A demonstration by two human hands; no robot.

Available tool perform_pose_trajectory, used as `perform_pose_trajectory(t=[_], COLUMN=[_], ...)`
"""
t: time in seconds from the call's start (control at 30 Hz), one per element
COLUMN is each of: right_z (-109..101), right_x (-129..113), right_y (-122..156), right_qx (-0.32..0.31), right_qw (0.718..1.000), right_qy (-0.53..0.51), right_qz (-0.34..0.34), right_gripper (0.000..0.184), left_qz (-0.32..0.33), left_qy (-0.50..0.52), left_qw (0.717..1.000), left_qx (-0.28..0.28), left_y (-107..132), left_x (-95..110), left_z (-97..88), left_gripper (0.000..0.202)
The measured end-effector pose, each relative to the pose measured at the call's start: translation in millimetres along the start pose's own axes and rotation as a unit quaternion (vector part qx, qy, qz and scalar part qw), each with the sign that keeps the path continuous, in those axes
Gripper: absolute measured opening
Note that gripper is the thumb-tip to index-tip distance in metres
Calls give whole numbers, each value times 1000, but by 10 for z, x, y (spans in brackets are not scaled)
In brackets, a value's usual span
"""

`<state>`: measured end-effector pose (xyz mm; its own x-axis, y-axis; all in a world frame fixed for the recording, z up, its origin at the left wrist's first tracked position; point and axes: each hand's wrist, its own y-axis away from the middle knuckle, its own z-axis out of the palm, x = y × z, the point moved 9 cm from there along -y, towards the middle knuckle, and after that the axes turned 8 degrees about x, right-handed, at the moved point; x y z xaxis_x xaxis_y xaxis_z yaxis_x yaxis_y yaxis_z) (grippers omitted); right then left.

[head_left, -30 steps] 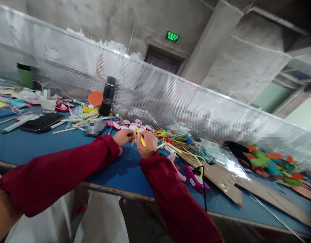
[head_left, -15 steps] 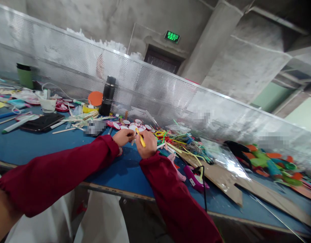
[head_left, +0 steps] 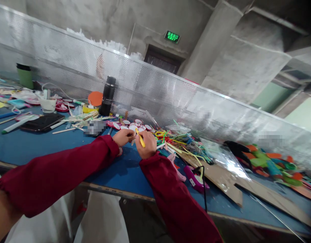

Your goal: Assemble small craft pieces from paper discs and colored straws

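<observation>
One yellow tool (head_left: 141, 140): right hand (head_left: 146, 145) grips it, left hand (head_left: 123, 137) pinches an unclear piece (head_left: 135, 133); likely fine work, next needing steadiness.

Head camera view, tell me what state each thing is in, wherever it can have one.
Slim yellow tool: gripped, slanted.
Bare right hand: closed on the tool.
Bare left hand: fingertips together, contents unclear.
Black cylindrical bottle: upright, capped.
Green black-topped cylindrical container: upright.
White tapered cup: upright, holding slender items.
Black phone-like slab: flat, face dark.
Green rectangular exit sign: lit.
</observation>
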<state>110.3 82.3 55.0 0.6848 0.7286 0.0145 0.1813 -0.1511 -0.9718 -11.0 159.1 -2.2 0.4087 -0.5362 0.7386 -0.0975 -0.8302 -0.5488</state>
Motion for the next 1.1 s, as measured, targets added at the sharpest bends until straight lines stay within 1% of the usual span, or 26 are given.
perform_pose_trajectory(t=[0.33, 0.5, 0.67, 0.83, 1.0, 1.1], right_z=[9, -3, -33, -5, -11, 7], right_x=[11, -22, -20, -15, 3, -4], right_y=[10, -2, -14, -6, -1, -1], right_qx=[5, 1, 9, -2, 7, -1], right_qw=[1000, 1000, 1000, 1000, 1000, 1000], right_qy=[3, -8, -6, -10, -10, -20], right_qz=[-5, -7, -1, -4, -2, -4], right_gripper=[9, 12, 10, 11, 11, 11], left_qz=[-7, 3, -16, -3, -11, -1], left_qy=[7, 20, 10, 14, 15, 14], left_qw=[1000, 1000, 1000, 1000, 1000, 1000], left_qx=[-1, -15, -8, -8, -11, -10], left_y=[-3, 5, 7, 4, 8, 8], left_x=[-20, 7, -23, -6, -18, -4], left_z=[6, 24, 18, 16, 17, 15], left_gripper=[22, 21, 20, 20, 23, 22])
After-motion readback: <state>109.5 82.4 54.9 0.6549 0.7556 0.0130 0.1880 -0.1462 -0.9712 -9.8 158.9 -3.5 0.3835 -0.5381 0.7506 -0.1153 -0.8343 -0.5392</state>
